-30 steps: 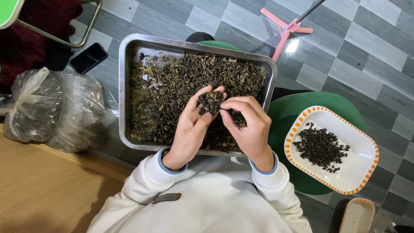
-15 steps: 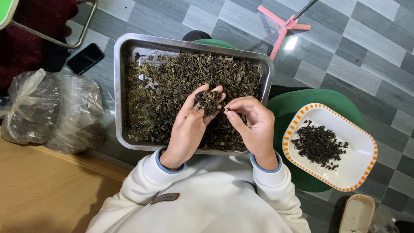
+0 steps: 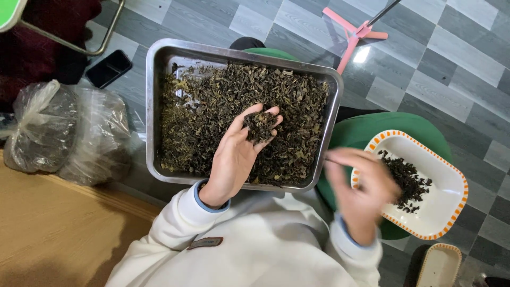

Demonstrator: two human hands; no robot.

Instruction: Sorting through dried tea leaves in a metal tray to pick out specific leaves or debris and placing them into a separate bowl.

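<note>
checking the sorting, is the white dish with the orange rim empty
No, the white dish holds a small pile of dark dried leaves beside the blurred right hand.

Under you lies a grey checkered tile floor. Take the metal tray as your landmark: left of it, on the tiles, sit a black phone and two knotted plastic bags; beyond its far right corner stands a pink stand base.
</note>
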